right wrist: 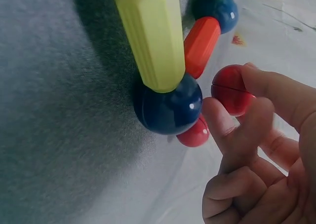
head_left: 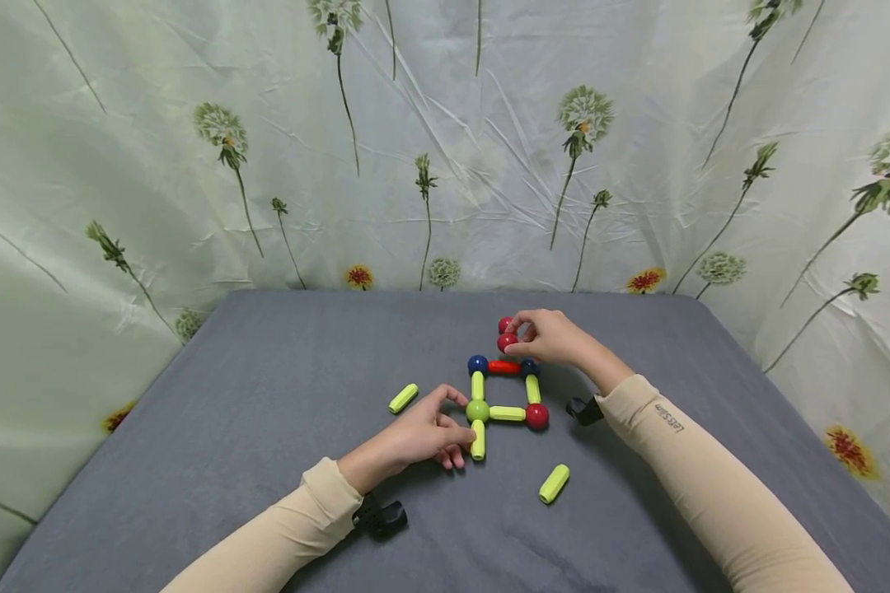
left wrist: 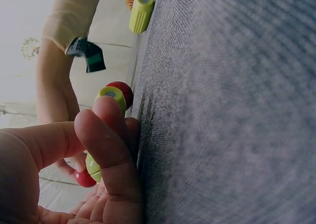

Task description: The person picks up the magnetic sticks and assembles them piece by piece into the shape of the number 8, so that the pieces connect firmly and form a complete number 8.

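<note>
With fingertips and thumb, my right hand [head_left: 549, 333] pinches a red ball [right wrist: 231, 91] beyond the far side of a square made of rods and balls. The square has two blue balls [head_left: 478, 365] joined by a red rod [head_left: 504, 367], yellow-green rods [head_left: 508, 413] on its other sides, and a red ball and a green ball [head_left: 478, 411] at its near corners. From the green ball a yellow-green rod [head_left: 478, 449] extends toward me. My left hand [head_left: 423, 432] grips this rod near the green ball, index finger beside the ball; its fingers hide part of the rod in the left wrist view.
A second loose red ball [head_left: 504, 324] lies just behind the held one. One loose yellow-green rod [head_left: 404, 398] lies left of the square, another [head_left: 554, 483] nearer me on the right. A flowered curtain [head_left: 445, 165] hangs behind the grey-covered table [head_left: 304, 346].
</note>
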The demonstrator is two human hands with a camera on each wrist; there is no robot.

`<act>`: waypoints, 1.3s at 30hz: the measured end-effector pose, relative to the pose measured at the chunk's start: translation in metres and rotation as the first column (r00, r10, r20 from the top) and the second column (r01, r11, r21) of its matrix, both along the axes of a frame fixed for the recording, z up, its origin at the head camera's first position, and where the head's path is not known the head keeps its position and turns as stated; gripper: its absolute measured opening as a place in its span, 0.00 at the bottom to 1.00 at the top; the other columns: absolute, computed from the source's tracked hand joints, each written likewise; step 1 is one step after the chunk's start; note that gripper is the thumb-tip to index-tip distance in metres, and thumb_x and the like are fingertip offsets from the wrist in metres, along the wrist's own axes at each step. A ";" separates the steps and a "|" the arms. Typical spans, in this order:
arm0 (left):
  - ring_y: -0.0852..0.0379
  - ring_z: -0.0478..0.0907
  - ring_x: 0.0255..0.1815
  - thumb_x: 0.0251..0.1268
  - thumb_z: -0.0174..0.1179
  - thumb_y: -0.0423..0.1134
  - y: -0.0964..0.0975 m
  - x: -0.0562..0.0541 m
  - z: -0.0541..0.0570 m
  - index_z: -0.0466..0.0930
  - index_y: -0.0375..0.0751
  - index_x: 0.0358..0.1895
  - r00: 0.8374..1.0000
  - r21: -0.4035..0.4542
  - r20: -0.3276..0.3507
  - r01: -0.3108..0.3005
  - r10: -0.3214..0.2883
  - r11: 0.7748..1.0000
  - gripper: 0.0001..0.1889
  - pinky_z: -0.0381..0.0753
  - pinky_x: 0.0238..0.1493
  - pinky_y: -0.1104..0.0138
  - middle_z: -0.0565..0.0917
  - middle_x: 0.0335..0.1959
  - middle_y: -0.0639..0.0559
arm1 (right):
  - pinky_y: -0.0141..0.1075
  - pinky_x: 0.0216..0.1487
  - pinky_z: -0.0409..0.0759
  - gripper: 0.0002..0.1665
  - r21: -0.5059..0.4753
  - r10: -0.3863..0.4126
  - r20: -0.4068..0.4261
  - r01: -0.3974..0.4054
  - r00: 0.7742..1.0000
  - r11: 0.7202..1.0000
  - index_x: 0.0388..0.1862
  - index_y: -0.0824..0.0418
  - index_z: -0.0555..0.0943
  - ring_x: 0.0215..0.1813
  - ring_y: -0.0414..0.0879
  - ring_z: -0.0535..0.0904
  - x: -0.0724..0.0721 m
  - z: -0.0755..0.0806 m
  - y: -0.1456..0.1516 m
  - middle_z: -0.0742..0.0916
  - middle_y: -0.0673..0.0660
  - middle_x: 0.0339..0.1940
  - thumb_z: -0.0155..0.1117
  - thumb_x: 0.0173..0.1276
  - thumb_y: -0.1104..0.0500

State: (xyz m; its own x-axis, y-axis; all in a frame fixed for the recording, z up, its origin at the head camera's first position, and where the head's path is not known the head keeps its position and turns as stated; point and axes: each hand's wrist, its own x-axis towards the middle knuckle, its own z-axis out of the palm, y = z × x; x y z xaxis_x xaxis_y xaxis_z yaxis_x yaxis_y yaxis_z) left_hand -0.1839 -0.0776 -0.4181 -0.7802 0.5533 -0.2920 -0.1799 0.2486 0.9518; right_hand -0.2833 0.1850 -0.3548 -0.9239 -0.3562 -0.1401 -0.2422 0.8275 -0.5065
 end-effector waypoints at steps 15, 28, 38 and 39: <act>0.59 0.83 0.23 0.73 0.65 0.38 -0.001 -0.001 0.000 0.62 0.43 0.65 1.000 -0.001 0.005 0.005 -0.005 1.000 0.26 0.83 0.29 0.68 0.90 0.34 0.47 | 0.37 0.35 0.80 0.19 -0.065 0.063 -0.026 -0.065 0.998 0.996 0.55 0.55 0.82 0.30 0.53 0.88 0.045 0.007 0.010 0.89 0.53 0.37 0.72 0.71 0.49; 0.60 0.83 0.23 0.73 0.65 0.37 0.000 0.000 0.001 0.62 0.43 0.65 1.000 -0.002 0.001 0.008 -0.008 1.000 0.25 0.83 0.28 0.69 0.90 0.34 0.48 | 0.34 0.32 0.79 0.18 -0.092 0.154 -0.070 -0.160 0.986 0.983 0.50 0.56 0.83 0.31 0.44 0.81 0.078 0.002 0.005 0.88 0.48 0.31 0.76 0.67 0.49; 0.61 0.83 0.23 0.72 0.65 0.37 0.001 0.001 0.002 0.62 0.41 0.65 1.000 -0.011 -0.012 0.005 -0.005 1.000 0.26 0.82 0.27 0.70 0.90 0.33 0.49 | 0.32 0.29 0.78 0.18 -0.152 0.212 -0.005 -0.211 0.977 0.966 0.50 0.54 0.81 0.24 0.40 0.80 0.102 -0.006 -0.004 0.85 0.45 0.27 0.75 0.68 0.48; 0.61 0.83 0.23 0.72 0.65 0.37 0.001 0.001 0.002 0.62 0.41 0.65 1.000 -0.012 -0.013 0.002 -0.003 1.000 0.26 0.82 0.27 0.70 0.90 0.33 0.49 | 0.32 0.29 0.78 0.19 -0.155 0.219 0.001 -0.216 0.976 0.964 0.50 0.54 0.80 0.24 0.40 0.80 0.105 -0.006 -0.005 0.85 0.45 0.27 0.75 0.68 0.48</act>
